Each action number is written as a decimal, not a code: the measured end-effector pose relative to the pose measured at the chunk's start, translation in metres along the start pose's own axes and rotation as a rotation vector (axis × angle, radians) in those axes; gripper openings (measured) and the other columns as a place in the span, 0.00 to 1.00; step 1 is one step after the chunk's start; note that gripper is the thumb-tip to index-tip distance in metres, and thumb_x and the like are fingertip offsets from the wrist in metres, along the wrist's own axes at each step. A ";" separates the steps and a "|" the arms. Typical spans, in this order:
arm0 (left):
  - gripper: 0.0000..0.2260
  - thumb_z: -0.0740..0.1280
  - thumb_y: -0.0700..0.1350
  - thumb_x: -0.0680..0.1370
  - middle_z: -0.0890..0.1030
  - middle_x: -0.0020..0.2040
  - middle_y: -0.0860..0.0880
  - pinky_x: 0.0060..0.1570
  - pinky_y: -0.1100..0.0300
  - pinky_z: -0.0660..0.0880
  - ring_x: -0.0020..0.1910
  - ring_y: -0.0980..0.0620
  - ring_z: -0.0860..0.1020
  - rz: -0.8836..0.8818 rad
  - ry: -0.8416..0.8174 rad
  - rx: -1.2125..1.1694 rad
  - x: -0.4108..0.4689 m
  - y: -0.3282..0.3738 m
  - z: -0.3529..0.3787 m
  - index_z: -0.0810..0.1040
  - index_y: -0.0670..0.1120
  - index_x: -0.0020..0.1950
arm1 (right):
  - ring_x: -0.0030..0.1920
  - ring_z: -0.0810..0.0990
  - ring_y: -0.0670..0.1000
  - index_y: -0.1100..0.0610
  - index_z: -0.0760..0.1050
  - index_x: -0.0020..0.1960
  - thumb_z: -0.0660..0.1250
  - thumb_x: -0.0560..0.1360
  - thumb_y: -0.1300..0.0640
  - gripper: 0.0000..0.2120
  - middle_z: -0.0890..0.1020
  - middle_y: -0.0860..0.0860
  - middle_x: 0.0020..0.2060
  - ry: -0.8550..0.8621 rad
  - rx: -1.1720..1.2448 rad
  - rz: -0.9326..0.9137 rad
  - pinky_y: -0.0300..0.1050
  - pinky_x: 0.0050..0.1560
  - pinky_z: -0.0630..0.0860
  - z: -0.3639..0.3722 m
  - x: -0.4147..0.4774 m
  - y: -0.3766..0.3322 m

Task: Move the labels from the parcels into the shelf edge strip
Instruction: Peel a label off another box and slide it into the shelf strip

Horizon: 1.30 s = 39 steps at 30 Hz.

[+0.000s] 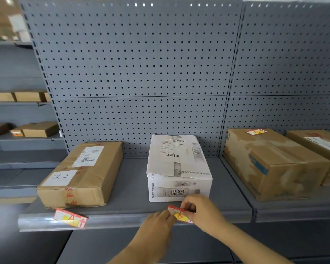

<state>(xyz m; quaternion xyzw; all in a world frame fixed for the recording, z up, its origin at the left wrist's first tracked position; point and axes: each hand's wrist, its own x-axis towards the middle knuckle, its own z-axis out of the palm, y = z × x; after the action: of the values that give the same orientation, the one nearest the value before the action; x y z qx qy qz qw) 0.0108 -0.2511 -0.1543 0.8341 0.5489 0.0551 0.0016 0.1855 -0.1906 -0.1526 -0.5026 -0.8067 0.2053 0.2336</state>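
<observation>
Head view looks down on a grey shelf (133, 187) backed by pegboard, where both hands meet at the front edge strip (112, 221), just in front of a white parcel (177, 168). The left hand (158, 223) and the right hand (202, 210) each pinch one end of a red, white and yellow label (179, 214), left fingers on its left end, right fingers curled over its upper right corner, so the label sits between the two hands and lies tilted against the strip, its lower edge at the strip's channel. Whether it is seated in the channel cannot be told. A second label (70, 218) of the same kind rests askew on the strip farther left, just below a brown parcel (82, 174). To the right, on the neighbouring shelf bay, a larger brown parcel (274, 164) carries a third label (256, 131) on its top rear edge, well apart from both hands
</observation>
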 end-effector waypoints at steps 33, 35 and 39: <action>0.08 0.61 0.44 0.78 0.80 0.49 0.54 0.49 0.56 0.77 0.46 0.54 0.78 0.169 0.352 -0.318 0.142 0.133 -0.120 0.78 0.51 0.53 | 0.48 0.73 0.36 0.43 0.77 0.47 0.67 0.74 0.55 0.06 0.79 0.39 0.44 0.245 -0.194 -0.070 0.33 0.48 0.70 -0.227 -0.061 0.084; 0.08 0.61 0.44 0.78 0.81 0.48 0.53 0.49 0.56 0.77 0.46 0.54 0.78 0.147 0.361 -0.323 0.155 0.148 -0.121 0.78 0.52 0.52 | 0.49 0.72 0.34 0.43 0.76 0.46 0.67 0.75 0.55 0.07 0.78 0.37 0.43 0.232 -0.185 -0.066 0.31 0.44 0.68 -0.243 -0.064 0.100; 0.07 0.62 0.44 0.77 0.81 0.46 0.53 0.46 0.58 0.77 0.44 0.54 0.78 0.121 0.389 -0.342 0.190 0.190 -0.124 0.78 0.51 0.51 | 0.47 0.75 0.39 0.45 0.78 0.45 0.68 0.74 0.56 0.06 0.79 0.41 0.44 0.245 -0.168 -0.081 0.35 0.47 0.72 -0.285 -0.066 0.137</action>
<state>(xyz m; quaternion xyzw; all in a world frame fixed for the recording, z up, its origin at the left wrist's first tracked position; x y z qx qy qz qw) 0.2479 -0.1599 -0.0022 0.8267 0.4708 0.3062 0.0337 0.4747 -0.1666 -0.0112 -0.5088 -0.8060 0.0648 0.2955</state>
